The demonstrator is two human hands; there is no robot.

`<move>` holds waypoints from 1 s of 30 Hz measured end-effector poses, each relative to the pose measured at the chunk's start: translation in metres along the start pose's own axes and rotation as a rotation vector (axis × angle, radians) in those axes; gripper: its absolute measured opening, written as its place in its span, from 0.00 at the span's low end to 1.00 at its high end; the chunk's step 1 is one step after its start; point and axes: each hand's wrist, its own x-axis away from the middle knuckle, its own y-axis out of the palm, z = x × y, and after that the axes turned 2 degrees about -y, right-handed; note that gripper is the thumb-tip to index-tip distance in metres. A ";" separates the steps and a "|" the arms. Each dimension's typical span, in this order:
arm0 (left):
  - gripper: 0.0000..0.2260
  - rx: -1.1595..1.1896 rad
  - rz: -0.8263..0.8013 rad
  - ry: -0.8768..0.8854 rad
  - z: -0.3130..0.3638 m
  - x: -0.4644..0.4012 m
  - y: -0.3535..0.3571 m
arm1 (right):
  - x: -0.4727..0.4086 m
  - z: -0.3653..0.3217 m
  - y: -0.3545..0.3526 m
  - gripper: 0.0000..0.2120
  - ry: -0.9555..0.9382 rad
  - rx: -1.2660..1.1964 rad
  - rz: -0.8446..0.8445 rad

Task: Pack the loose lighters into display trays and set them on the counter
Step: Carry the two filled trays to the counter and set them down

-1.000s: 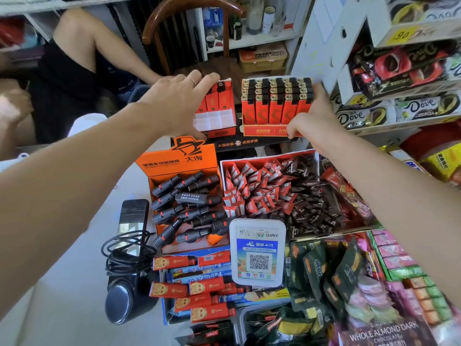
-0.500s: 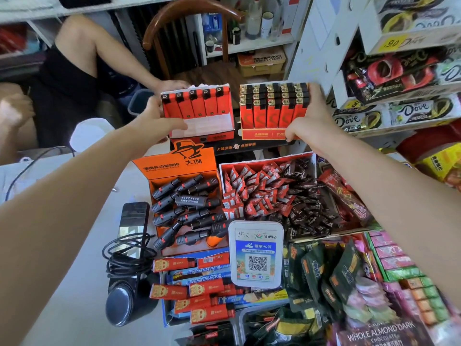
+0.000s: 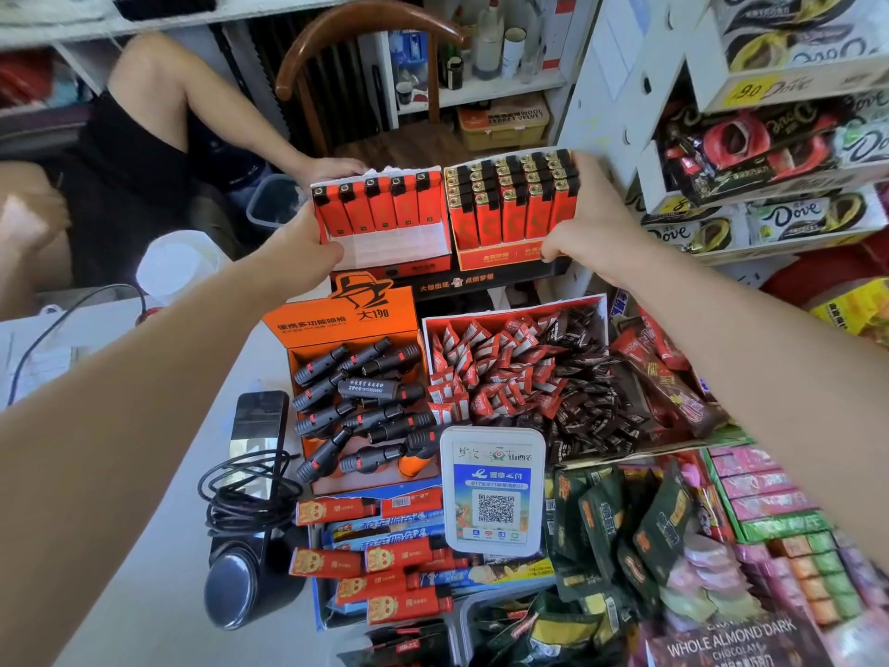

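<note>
The part-filled tray (image 3: 385, 223) is gripped at its left end by the left hand (image 3: 300, 245); touching its right side, the full tray (image 3: 510, 209) is held by the right hand (image 3: 584, 233), fingers curled behind. Both long axes run left-right at the far bench (image 3: 158, 594) edge, seemingly on a dark stand (image 3: 481, 279).

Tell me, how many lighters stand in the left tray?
5, in one row along the back of the left tray, gripped by the left hand; its front slots are empty.
</note>
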 end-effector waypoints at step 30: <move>0.63 -1.129 0.022 0.565 0.146 -0.019 0.047 | -0.001 0.041 0.038 0.37 0.062 -0.306 0.149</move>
